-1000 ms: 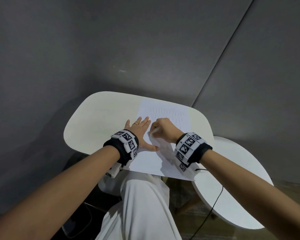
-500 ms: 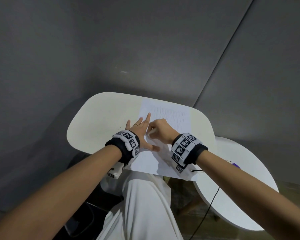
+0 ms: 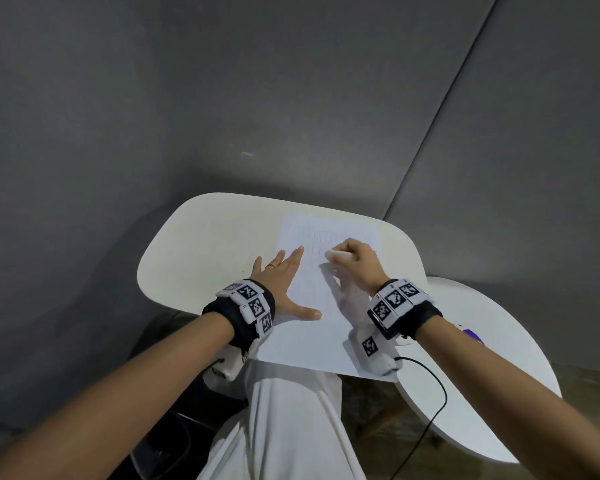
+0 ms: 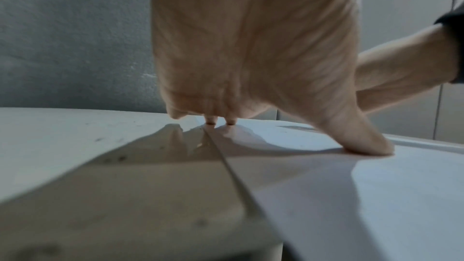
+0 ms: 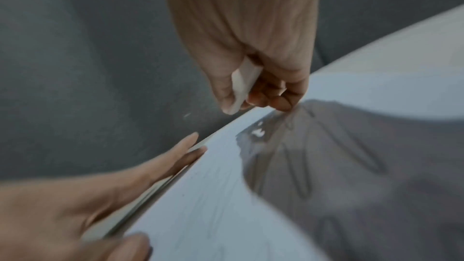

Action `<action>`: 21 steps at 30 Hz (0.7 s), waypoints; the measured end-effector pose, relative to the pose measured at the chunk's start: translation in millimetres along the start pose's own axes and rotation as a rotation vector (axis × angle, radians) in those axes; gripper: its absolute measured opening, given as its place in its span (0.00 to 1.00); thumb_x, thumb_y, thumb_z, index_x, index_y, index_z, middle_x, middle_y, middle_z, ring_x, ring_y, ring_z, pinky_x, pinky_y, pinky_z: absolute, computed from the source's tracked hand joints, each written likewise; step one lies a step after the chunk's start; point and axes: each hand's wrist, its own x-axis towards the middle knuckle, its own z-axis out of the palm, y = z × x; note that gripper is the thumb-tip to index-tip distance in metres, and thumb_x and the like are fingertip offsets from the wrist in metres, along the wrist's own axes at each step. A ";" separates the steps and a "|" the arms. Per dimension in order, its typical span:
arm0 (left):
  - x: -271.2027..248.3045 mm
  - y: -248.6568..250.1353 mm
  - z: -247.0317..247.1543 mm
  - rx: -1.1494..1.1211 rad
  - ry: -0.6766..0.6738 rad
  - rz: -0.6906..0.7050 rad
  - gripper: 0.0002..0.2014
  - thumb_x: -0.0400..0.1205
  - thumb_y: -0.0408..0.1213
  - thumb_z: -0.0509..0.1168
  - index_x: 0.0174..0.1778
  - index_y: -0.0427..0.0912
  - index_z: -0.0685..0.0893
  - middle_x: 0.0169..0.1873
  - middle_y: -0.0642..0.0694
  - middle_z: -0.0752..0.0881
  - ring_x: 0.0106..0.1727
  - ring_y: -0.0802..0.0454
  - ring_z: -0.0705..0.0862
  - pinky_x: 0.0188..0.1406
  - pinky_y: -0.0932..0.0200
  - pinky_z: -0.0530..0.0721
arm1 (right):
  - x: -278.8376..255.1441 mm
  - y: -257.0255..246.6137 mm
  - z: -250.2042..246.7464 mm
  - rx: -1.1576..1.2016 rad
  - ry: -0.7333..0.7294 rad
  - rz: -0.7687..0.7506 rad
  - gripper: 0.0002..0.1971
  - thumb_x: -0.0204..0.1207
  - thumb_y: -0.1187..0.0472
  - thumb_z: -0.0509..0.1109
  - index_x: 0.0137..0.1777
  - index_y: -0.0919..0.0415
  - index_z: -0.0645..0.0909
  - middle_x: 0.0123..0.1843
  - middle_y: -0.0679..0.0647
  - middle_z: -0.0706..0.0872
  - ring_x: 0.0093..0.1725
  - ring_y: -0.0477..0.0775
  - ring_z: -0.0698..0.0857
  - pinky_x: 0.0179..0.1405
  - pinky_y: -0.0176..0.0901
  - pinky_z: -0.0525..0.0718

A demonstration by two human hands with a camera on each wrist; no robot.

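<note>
- the paper (image 3: 312, 337), a thin, smooth white sheet, lies flat on the table (image 3: 205, 244). its near edge hangs over the table's rim above the person's lap.
- the table is matt off-white with broadly rounded corners. the left wrist view shows small dark specks on its top.
- faint grey pencil strokes (image 3: 326, 237), mostly upright lines in rows, cover the far part of the sheet.
- the left hand (image 3: 281, 282) lies palm down with its fingers straight and spread. the fingertips and the outstretched thumb press on the sheet's left part, and the outer fingers reach past its left edge onto the table.
- a thin ring (image 3: 272, 266) sits on one finger of that hand.
- the right hand (image 3: 357, 261) is curled, its fingers and thumb clamped round the eraser (image 3: 338, 255).
- the eraser is a small white block with softened, worn corners. it sticks out of the fist towards the left, over the pencilled area. whether its tip touches the sheet cannot be told.
- a few white crumbs (image 5: 258, 132) lie on the sheet in the fist's shadow.
- each wrist wears black bands (image 3: 250, 303) set with white blocks that carry black-and-white square patterns.
- a second, round table (image 3: 482, 393), smooth and white, stands lower, to the right.
- a thin black cable (image 3: 433, 403) curves down from the right wrist.
- the wall (image 3: 187, 98) behind is dull grey and slightly grainy.
- white cloth (image 3: 284, 427) with soft folds covers the lap.
</note>
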 end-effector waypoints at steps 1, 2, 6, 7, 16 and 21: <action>-3.3 0.7 0.8 0.017 -0.018 0.005 0.60 0.70 0.75 0.61 0.83 0.48 0.30 0.84 0.54 0.37 0.84 0.53 0.36 0.81 0.37 0.34 | -2.0 9.9 -4.5 0.080 0.095 0.061 0.05 0.72 0.62 0.72 0.38 0.61 0.79 0.36 0.53 0.84 0.34 0.48 0.82 0.31 0.38 0.79; -5.3 2.3 1.8 0.057 -0.031 0.012 0.57 0.73 0.73 0.59 0.83 0.46 0.31 0.84 0.52 0.36 0.84 0.52 0.35 0.81 0.38 0.34 | -4.4 19.1 -7.3 0.132 0.138 0.104 0.06 0.71 0.62 0.72 0.37 0.61 0.78 0.34 0.53 0.84 0.32 0.50 0.81 0.30 0.41 0.78; -11.1 28.8 14.2 0.163 -0.050 0.204 0.38 0.87 0.58 0.47 0.85 0.41 0.37 0.84 0.46 0.33 0.83 0.49 0.31 0.80 0.44 0.33 | -15.4 37.1 -10.1 0.231 0.141 0.121 0.07 0.71 0.62 0.74 0.40 0.62 0.79 0.35 0.56 0.84 0.32 0.50 0.82 0.35 0.42 0.80; -14.5 37.0 18.1 0.147 -0.103 0.298 0.36 0.88 0.56 0.45 0.85 0.41 0.38 0.83 0.46 0.33 0.83 0.49 0.31 0.80 0.44 0.33 | -16.5 38.0 -10.3 0.237 0.140 0.112 0.07 0.72 0.62 0.74 0.41 0.63 0.79 0.36 0.56 0.84 0.32 0.50 0.82 0.35 0.42 0.80; -28.0 31.9 17.4 0.174 0.018 -0.118 0.31 0.90 0.50 0.41 0.84 0.38 0.36 0.82 0.42 0.31 0.84 0.43 0.33 0.82 0.47 0.38 | -19.0 36.4 -13.8 0.232 0.098 0.090 0.08 0.74 0.61 0.73 0.44 0.66 0.79 0.37 0.52 0.84 0.33 0.45 0.82 0.31 0.34 0.80; -34.9 23.0 18.3 0.170 -0.075 -0.031 0.30 0.90 0.49 0.40 0.85 0.41 0.38 0.83 0.45 0.33 0.85 0.46 0.37 0.82 0.49 0.40 | -19.2 37.5 -15.0 0.216 0.071 0.078 0.09 0.73 0.60 0.73 0.44 0.65 0.79 0.36 0.51 0.84 0.33 0.45 0.82 0.34 0.35 0.79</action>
